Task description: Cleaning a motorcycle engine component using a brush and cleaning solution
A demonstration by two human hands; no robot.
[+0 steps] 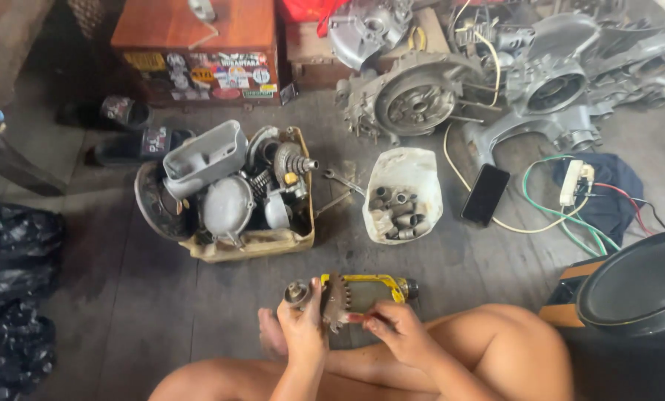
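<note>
Left hand (302, 321) grips geared shaft assembly (325, 297); right hand (395, 327) pinches small red-tipped tool (356, 318) against gear. Yellow-black cylindrical tool (369, 288) lies beyond on floor.

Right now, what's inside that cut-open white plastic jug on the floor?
The white jug holds a heap of grey metal sockets, piled toward its near end. Whatever lies beneath that heap is covered.

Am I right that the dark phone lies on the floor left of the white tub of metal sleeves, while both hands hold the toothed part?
Not quite: the head view shows the dark phone lying right of the white tub, not left. The left hand and right hand do both hold the toothed part.
</note>
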